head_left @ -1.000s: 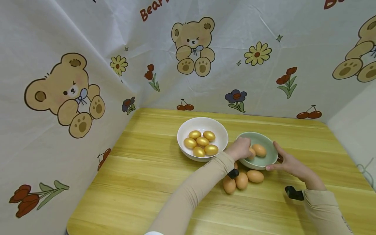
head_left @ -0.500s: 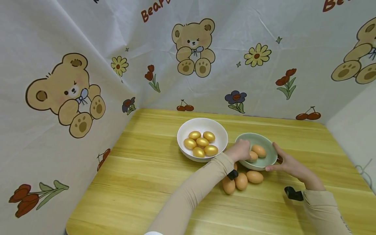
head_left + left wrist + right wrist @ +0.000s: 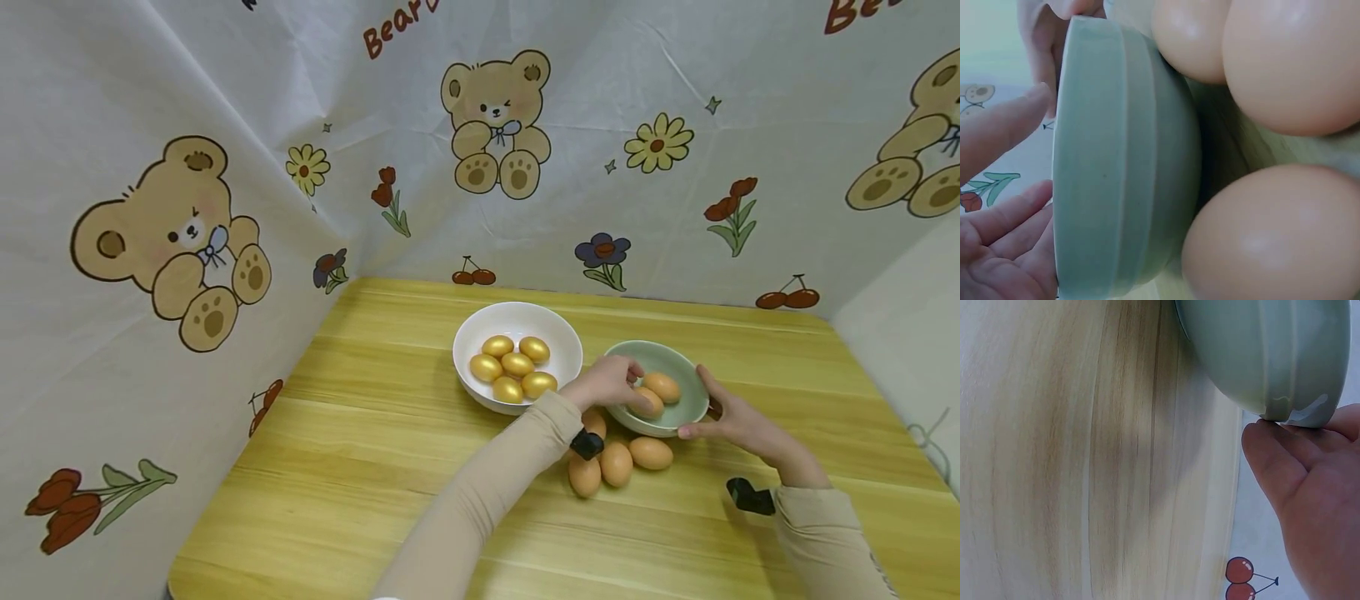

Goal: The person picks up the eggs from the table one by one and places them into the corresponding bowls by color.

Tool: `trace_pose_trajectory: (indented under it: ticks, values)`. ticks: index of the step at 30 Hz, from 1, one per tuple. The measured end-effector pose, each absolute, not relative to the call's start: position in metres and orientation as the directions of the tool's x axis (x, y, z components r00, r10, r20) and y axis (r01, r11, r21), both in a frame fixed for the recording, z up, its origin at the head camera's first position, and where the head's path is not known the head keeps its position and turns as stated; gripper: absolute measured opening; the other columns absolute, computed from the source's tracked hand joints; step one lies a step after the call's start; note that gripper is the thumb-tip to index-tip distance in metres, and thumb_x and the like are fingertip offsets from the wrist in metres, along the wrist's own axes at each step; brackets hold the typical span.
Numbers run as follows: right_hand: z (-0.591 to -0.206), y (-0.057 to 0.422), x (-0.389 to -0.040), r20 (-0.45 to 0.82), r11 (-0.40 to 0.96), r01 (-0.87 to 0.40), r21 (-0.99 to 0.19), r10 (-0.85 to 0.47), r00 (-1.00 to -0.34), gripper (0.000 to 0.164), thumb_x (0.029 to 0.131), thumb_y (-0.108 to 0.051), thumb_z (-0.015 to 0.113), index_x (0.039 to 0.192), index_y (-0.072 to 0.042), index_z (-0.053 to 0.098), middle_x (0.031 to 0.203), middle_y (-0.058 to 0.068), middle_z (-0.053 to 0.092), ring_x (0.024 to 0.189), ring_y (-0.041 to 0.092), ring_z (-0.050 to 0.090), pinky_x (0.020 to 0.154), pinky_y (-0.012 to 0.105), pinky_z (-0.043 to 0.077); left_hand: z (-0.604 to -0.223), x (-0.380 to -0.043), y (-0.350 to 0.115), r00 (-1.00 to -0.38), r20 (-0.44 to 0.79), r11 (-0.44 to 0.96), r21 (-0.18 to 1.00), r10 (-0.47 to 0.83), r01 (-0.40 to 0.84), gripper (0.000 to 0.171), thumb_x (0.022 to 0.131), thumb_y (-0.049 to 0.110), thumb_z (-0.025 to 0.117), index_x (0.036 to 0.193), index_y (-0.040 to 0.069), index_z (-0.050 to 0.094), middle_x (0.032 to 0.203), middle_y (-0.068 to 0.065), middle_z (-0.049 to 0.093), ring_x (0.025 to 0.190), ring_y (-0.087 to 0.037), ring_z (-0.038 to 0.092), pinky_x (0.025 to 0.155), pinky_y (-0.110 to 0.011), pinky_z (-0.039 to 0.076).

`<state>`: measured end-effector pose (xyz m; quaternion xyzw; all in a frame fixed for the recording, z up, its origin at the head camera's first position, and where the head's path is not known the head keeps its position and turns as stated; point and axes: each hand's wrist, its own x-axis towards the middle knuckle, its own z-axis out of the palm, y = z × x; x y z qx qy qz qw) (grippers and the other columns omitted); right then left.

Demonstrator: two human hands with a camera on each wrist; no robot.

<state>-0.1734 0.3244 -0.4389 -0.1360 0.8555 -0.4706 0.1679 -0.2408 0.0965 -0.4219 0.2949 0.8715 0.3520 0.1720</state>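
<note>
A pale green bowl holds two brown eggs. My left hand reaches over the bowl's left rim, fingers loose and thumb beside the nearer egg. In the left wrist view, the thumb and fingers are spread apart by the bowl wall. On the right side, my right hand holds the bowl, thumb at the front and fingers around the far side. Its fingers touch the outer wall in the right wrist view. Several more brown eggs lie on the table just in front of the bowl.
Left of the green bowl stands a white bowl with several golden eggs. The wooden table meets a white cloth printed with bears and flowers at the back and left. Black wrist cameras sit below both sleeves.
My left hand has loosened from the nearer egg and drawn slightly left, so more of that egg shows in the green bowl. My right hand stays on the bowl.
</note>
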Motion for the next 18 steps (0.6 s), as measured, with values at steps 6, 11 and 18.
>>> trace_pose_trajectory:
  ticks: [6,11,18]
  values:
    - [-0.441,0.324,-0.174,-0.143,0.517,-0.090,-0.852,-0.394,-0.908,0.105,0.085,-0.013,0.068,0.142,0.001,-0.019,0.143,0.038,-0.005,0.126,0.053,0.019,0.080,0.010,0.038,-0.424,-0.237,0.091,-0.749,-0.052,0.497,0.778,0.661,0.384,0.058,0.076,0.029,0.077,0.124,0.004,0.055,0.115,-0.002,0.059,0.098,-0.004,0.054,0.079,-0.009,0.039]
    - [-0.441,0.324,-0.175,-0.123,0.516,-0.113,-0.849,-0.401,-0.908,0.105,0.085,-0.012,0.068,0.142,0.001,-0.018,0.143,0.039,-0.004,0.125,0.054,0.020,0.080,0.010,0.039,-0.423,-0.233,0.081,-0.739,-0.039,0.432,0.831,0.673,0.350,0.063,0.079,0.027,0.075,0.131,0.003,0.049,0.122,-0.004,0.056,0.106,-0.006,0.051,0.085,-0.011,0.038]
    - [-0.439,0.322,-0.174,-0.134,0.513,-0.099,-0.852,-0.397,-0.908,0.105,0.085,-0.012,0.068,0.142,0.001,-0.018,0.143,0.038,-0.005,0.126,0.053,0.020,0.080,0.011,0.040,-0.428,-0.226,0.069,-0.747,0.030,0.368,0.857,0.664,0.361,0.061,0.081,0.028,0.073,0.131,0.002,0.049,0.123,-0.007,0.056,0.107,-0.005,0.051,0.089,-0.012,0.037]
